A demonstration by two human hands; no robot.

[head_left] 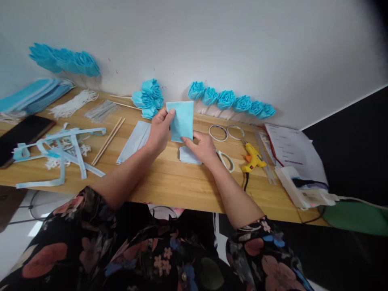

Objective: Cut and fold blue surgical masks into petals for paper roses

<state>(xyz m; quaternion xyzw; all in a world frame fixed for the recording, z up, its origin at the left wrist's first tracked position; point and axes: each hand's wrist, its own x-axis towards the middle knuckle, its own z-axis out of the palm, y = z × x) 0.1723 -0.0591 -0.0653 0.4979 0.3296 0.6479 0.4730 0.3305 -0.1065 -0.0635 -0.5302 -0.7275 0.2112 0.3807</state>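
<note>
A light-blue rectangle of mask fabric is held up over the middle of the table between both hands. My left hand pinches its upper left edge. With thumb and fingers, my right hand grips its lower right corner. Below it, partly behind my right hand, a small stack of pale cut pieces lies on the wood. Left of that, a pale blue face mask lies flat, partly covered by my left forearm.
Blue fabric flowers on stems lean against the wall. A yellow glue gun, tape rolls and a power strip are at right. Cut strips, wooden sticks, a phone and stacked masks lie at left.
</note>
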